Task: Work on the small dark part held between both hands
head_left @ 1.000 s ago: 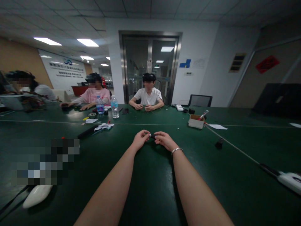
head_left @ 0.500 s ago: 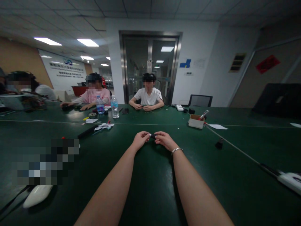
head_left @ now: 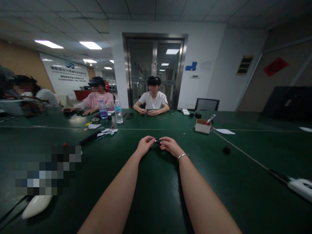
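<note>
- Pinching the small dark object (head_left: 157,142) from both ends, with left hand (head_left: 145,145) and right hand (head_left: 170,146), over the green table (head_left: 157,195).
- Having water bottles (head_left: 118,112) at left, open box (head_left: 202,129) at right.
- Facing glass doors (head_left: 141,65), behind seated person (head_left: 154,100).

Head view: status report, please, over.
Left hand and right hand: fingers on small dark piece. Silvery end toward left. Open box: farther off, right side.

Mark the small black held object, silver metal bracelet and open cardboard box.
Small black held object (head_left: 158,142): head view, exposed dark middle.
Silver metal bracelet (head_left: 182,155): head view, top of band.
Open cardboard box (head_left: 202,129): head view, near wall.
</note>
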The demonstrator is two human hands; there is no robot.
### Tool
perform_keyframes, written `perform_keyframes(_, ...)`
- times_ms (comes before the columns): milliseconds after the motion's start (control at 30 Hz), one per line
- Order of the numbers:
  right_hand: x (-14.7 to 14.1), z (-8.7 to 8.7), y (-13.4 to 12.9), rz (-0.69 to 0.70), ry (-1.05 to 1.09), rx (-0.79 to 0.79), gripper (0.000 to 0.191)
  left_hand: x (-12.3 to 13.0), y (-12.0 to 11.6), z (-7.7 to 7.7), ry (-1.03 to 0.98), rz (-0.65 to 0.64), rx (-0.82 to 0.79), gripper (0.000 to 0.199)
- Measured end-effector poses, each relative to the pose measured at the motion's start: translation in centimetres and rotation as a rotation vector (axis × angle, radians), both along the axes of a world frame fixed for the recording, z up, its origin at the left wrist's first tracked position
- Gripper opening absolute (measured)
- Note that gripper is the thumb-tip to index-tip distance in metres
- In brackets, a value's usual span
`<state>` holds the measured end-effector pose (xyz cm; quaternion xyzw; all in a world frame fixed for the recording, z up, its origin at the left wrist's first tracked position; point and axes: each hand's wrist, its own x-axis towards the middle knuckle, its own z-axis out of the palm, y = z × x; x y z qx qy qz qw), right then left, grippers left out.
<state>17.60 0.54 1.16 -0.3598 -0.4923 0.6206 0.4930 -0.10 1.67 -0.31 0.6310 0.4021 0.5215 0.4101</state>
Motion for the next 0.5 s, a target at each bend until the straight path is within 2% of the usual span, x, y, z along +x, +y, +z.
perform_keyframes(167, 0.01, 0.05, -0.02, 0.004, -0.001, -0.011, 0.023, 0.04, 0.11, -0.03, 0.017, 0.011, -0.039, 0.03)
perform_keyframes(500, -0.03, 0.07, -0.28, 0.005, -0.02, 0.011, 0.021, 0.07, -0.16, 0.06, 0.018, 0.031, -0.012, 0.032)
